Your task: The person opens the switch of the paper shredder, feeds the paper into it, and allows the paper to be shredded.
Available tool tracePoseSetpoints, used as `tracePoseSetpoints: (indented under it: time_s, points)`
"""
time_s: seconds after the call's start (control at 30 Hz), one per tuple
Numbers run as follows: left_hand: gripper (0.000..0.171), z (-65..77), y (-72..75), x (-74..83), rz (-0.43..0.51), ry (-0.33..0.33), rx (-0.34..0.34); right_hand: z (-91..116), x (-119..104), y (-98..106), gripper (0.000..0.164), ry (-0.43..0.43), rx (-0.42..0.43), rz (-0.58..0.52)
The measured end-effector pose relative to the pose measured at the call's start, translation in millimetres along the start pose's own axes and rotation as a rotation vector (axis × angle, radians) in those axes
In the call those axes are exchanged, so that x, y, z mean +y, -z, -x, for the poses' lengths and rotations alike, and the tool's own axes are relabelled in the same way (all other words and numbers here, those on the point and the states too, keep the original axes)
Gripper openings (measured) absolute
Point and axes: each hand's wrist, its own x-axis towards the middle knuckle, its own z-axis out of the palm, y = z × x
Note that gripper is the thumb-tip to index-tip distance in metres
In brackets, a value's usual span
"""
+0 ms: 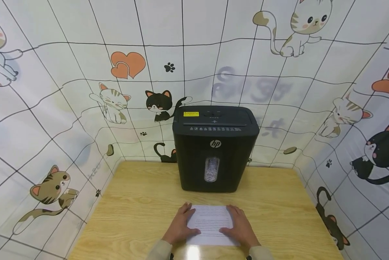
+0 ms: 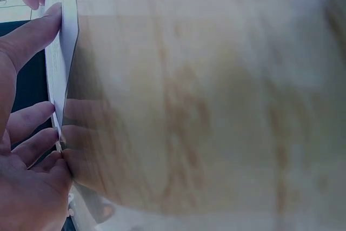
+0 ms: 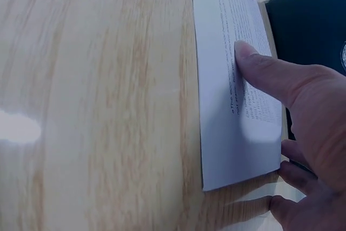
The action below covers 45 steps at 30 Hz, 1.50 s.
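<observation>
Printed white paper (image 1: 210,231) lies low over the table in front of the body, between both hands. My left hand (image 1: 180,224) holds its left side, thumb on the printed face and fingers along the edge. On the opposite side my right hand (image 1: 241,225) holds it the same way. In the right wrist view the right thumb (image 3: 262,68) rests across the text, with the other fingers at the paper's edge. The left wrist view shows the paper (image 2: 65,52) almost edge-on, with the left fingers (image 2: 38,123) against it.
A black HP paper shredder (image 1: 215,159) stands just beyond the paper, its slot on top and a window (image 1: 211,169) showing shreds. The wood-grain table (image 1: 132,209) ends against walls covered in cat-printed sheeting (image 1: 201,65).
</observation>
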Motion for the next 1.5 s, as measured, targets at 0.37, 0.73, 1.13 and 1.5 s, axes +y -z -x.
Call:
tracePoseSetpoints:
  time_s: [0.37, 0.73, 1.13, 1.5]
  points:
    - [0.085, -4.4, -4.3, 0.8, 0.021, -0.020, 0.031, -0.6, -11.8, 6.2, 0.096, 0.016, 0.083, -0.034]
    - [0.083, -3.6, -6.6, 3.6, 0.051, -0.009, 0.024, -1.0, -5.6, 13.8, 0.084, -0.173, 0.080, -0.044]
    - [0.101, -3.4, -6.0, 2.5, 0.071, 0.001, 0.045, 1.1, -0.8, 24.0, 0.013, -0.280, 0.110, -0.271]
    - [0.092, -5.8, -5.0, -10.2, 0.361, 0.048, 0.132, 4.1, 13.6, 24.8, 0.016, -0.290, 0.069, -0.469]
